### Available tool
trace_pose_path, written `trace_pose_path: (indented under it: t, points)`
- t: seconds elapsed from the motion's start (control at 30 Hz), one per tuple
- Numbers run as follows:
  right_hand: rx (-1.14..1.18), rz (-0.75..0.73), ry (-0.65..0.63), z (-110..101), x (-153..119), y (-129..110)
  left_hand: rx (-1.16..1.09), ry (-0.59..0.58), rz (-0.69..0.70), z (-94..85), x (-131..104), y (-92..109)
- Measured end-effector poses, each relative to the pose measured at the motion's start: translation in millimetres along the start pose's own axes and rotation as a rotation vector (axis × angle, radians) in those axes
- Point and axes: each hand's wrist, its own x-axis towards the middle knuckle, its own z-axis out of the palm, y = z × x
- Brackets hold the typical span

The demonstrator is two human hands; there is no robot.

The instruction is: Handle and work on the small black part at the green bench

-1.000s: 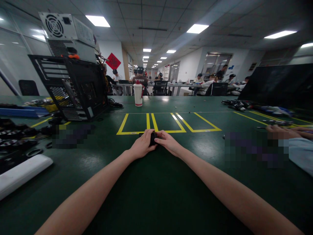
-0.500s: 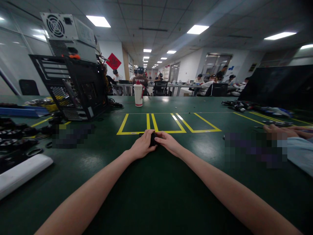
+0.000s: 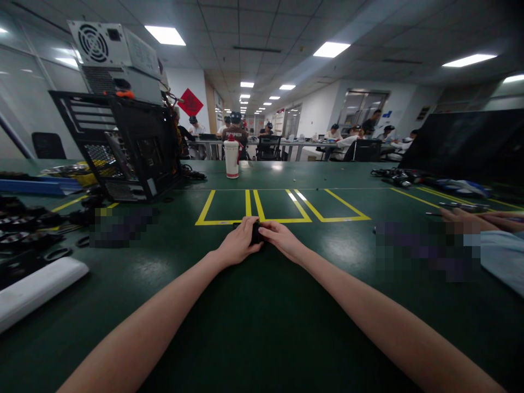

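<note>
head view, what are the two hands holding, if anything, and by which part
A small black object: the left hand wraps around it, and the right hand grips its right side. Its full shape and material are hidden.

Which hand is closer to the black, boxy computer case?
Left. The left hand is right of the black, boxy computer case and nearer the camera; the right hand is farther right.
</note>
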Motion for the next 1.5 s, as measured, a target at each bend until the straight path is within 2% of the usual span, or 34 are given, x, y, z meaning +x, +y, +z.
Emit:
trace_pose_path:
  t: [0.17, 0.43, 0.7, 0.93, 1.07, 1.27, 1.5]
  points:
    - [0.015, -0.065, -0.061, -0.5, -2.3, -2.2, 0.017, 0.012, 0.004, 3.2, 0.6, -3.0]
    - [0.009, -0.009, 0.029, 3.7, -0.6, -1.0, 0.019, 0.016, 0.006, 3.5, 0.7, -2.5]
    - [0.005, -0.054, -0.067, 0.3, -2.7, -3.9, 0.029, -0.002, -0.001, 1.3, 0.1, -0.8]
    - [0.027, -0.027, 0.023, 2.6, -0.4, 0.0, 0.026, 0.010, 0.000, 1.6, 0.8, -1.4]
    - [0.042, 0.019, -0.006, 2.7, 1.4, -1.6, 0.008, 0.012, 0.015, 1.5, 0.7, -1.5]
    - [0.033, -0.072, -0.048, 0.3, 0.1, -0.1, 0.022, 0.022, 0.007, 4.7, 1.2, -4.0]
    - [0.008, -0.036, 0.029, 1.0, 0.8, 3.7, 0.016, 0.007, -0.001, 1.6, 0.9, -1.0]
